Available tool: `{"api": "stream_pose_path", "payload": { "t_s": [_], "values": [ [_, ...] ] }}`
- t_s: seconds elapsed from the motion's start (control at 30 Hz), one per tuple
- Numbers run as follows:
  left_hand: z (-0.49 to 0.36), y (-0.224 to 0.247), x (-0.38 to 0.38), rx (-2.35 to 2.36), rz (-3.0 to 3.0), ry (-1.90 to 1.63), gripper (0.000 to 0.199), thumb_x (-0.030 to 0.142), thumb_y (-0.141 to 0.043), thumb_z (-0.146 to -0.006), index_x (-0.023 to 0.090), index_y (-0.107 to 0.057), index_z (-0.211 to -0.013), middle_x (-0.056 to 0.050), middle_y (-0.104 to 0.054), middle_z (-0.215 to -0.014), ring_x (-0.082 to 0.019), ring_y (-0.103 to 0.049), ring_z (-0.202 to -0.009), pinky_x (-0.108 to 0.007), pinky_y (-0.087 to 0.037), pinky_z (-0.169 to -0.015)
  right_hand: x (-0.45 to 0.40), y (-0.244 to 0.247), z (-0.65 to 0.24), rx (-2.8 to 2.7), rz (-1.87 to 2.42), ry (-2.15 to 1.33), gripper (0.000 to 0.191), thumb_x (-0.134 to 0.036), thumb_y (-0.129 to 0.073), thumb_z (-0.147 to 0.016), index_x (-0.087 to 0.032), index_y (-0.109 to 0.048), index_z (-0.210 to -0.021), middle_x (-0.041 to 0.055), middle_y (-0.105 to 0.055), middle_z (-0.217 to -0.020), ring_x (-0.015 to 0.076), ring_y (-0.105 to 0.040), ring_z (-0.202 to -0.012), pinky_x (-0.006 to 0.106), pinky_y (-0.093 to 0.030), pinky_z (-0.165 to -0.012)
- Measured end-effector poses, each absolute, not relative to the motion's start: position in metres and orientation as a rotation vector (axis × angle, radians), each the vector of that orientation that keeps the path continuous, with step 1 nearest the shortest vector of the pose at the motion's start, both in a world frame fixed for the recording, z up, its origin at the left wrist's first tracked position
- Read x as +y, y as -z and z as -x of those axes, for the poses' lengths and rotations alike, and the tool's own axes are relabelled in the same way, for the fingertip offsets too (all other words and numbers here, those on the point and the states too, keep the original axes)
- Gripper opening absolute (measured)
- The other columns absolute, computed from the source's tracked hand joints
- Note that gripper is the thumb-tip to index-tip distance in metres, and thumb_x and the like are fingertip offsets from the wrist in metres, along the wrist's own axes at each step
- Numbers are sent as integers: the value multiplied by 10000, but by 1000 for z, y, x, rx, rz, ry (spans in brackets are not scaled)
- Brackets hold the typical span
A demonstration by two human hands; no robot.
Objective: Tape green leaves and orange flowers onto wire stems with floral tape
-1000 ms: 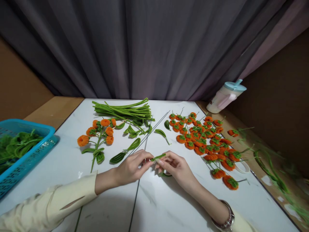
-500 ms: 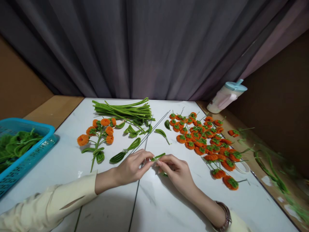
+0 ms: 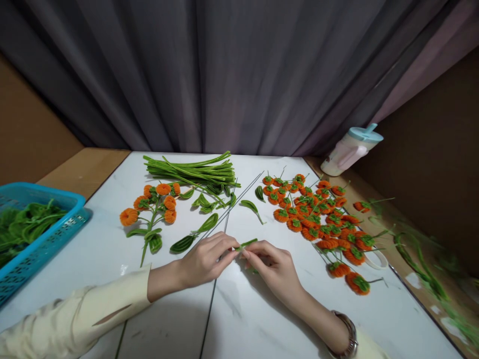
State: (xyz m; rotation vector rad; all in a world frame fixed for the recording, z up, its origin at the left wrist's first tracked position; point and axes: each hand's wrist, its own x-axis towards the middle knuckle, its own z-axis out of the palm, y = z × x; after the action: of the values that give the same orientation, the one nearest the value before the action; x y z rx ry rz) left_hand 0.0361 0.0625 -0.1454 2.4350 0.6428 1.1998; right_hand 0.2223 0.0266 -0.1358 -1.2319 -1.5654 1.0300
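Note:
Both hands meet over the middle of the white table [image 3: 164, 319], pinching a short green fuzzy piece [image 3: 247, 244] between them. My left hand [image 3: 209, 257] grips its left end with thumb and forefinger. On the other side, my right hand [image 3: 275, 264] holds it with thumb and fingertips, and a bit of green shows beneath that hand. Just beyond my left hand lie green leaves [image 3: 182, 244]. An orange flower spray with a green stem [image 3: 151, 224] rests to the left. Many small orange pumpkin-like pieces with green tops [image 3: 312, 219] lie to the right.
A bundle of green stems [image 3: 190, 170] lies at the back, with dark thin wires [image 3: 247, 187] beside it. A blue basket of leaves [image 3: 77, 207] stands left. A lidded cup [image 3: 348, 149] and white tape ring [image 3: 376, 259] are at right.
The green piece between my hands has tilted slightly flatter, and my right fingers have shifted a little. Both hands stay in nearly the same place.

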Motion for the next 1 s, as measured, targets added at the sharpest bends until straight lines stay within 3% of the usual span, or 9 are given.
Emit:
{"api": "stream_pose_path", "payload": {
  "t_s": [1.0],
  "values": [
    [-36, 146, 63, 659, -2423, -1205, 163, 74, -498, -884, 136, -536, -1031, -80, -646, -826, -163, -589, -746, -266, -513, -676, 27, 136, -223, -1649, 1190, -954, 137, -241, -579, -864, -157, -660, -793, 21, -660, -658, 114, -590, -552, 192, -470, -527]
  ]
}}
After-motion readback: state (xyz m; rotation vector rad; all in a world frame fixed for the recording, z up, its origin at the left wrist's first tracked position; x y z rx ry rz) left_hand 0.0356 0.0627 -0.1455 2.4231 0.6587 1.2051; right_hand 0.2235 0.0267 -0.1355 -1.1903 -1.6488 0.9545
